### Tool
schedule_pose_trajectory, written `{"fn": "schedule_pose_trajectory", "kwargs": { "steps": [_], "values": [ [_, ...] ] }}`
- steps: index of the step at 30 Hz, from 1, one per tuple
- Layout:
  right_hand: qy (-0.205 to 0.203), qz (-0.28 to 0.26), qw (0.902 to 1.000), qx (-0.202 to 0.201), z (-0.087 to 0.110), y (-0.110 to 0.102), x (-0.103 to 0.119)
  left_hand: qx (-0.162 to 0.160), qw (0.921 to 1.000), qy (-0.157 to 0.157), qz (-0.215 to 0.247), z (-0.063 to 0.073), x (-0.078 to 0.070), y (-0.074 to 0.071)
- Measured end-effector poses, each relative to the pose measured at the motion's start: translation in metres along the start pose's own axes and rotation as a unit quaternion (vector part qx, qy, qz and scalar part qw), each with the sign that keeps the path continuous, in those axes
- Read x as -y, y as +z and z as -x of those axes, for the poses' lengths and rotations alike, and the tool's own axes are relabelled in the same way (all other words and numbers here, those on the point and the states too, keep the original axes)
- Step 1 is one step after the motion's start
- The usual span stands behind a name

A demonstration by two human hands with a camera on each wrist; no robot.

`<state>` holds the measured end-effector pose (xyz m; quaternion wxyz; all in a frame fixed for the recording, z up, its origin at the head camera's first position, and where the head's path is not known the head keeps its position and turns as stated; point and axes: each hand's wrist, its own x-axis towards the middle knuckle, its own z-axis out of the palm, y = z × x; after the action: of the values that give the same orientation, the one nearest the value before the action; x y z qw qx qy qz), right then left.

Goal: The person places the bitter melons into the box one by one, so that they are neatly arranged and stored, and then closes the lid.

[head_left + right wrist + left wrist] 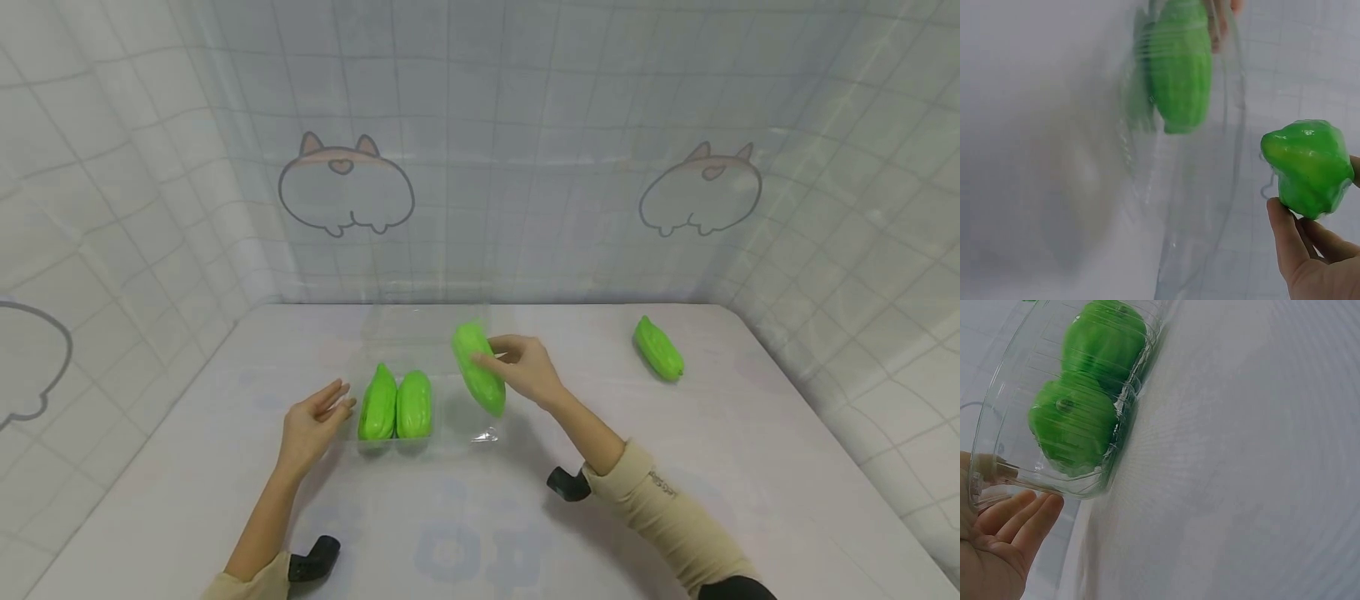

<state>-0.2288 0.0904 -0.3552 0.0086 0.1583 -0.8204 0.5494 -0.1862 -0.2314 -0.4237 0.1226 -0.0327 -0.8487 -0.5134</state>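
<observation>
A clear plastic box (450, 435) with a raised clear lid (423, 325) stands on the table. Two green ribbed gourds (377, 404) lie side by side in its left part; their rounded ends show through the plastic in the left wrist view. Above the box's right part, my right hand (525, 367) holds another green gourd (480, 371) between thumb and fingers, tilted and clear of the box floor. At the box's left wall is my left hand (309, 427), its fingers (1038, 522) fairly straight and close against the plastic. Whether they touch it is hard to tell.
One more green gourd (659, 348) lies on the white table (720, 433) at the back right. Tiled-print curtains (525, 167) hang behind and on both sides. A black curved piece (568, 484) sticks out by each sleeve.
</observation>
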Motion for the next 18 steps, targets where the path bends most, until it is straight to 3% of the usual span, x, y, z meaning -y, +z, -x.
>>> {"fn": "schedule_pose_trajectory", "kwargs": {
  "steps": [10,14,18],
  "values": [
    [0.000,-0.004,0.9997,0.025,-0.003,0.026,0.003,0.005,1.0000,-0.003,0.002,0.000,-0.002,-0.001],
    [-0.003,0.017,0.9997,0.016,-0.007,0.037,0.001,0.004,1.0000,0.007,0.003,0.000,0.000,-0.001],
    [-0.031,0.048,0.9984,0.006,-0.009,0.047,-0.003,0.002,0.9999,0.016,0.001,0.001,0.003,-0.001]
  ]
}}
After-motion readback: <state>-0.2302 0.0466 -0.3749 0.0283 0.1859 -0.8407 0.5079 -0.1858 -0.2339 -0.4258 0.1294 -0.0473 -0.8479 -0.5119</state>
